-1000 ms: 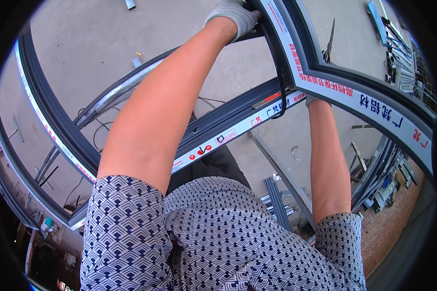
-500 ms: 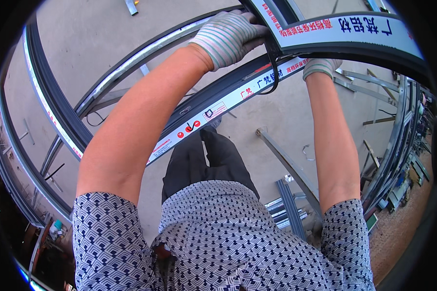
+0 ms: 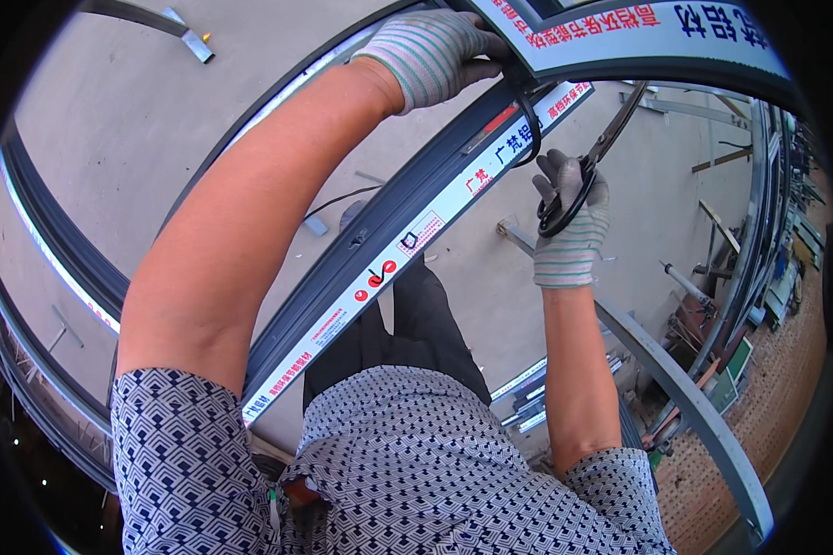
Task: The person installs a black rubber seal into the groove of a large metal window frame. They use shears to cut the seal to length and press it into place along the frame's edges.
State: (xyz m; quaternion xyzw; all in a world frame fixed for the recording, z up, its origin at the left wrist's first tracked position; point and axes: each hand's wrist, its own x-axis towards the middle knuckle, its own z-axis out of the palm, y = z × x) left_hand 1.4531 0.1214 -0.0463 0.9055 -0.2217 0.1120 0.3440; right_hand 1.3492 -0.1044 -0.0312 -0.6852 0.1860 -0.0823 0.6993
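My left hand (image 3: 430, 57), in a striped knit glove, is closed on the corner of a dark aluminium frame; its fingertips are partly hidden there. A thin black rubber strip (image 3: 535, 139) hangs in a loop from that corner. Scissors (image 3: 609, 141) with black handles are in my gloved right hand (image 3: 574, 231), to the right of the strip and apart from it. Their blades point up and away. One bar (image 3: 379, 236) of the frame runs diagonally toward my left side, and another bar (image 3: 611, 46) with a white printed film extends to the right.
Across the frame bar's channel lies a narrow red and grey item (image 3: 492, 128). More dark profiles (image 3: 60, 222) curve along the left. A grey metal beam (image 3: 680, 384) stretches across the lower right, and stacked offcuts (image 3: 777, 268) line the right edge.
My right hand has come away from behind the right bar, moved down and toward me, and now shows the scissors. The left hand stays at the corner, while the view has shifted slightly.
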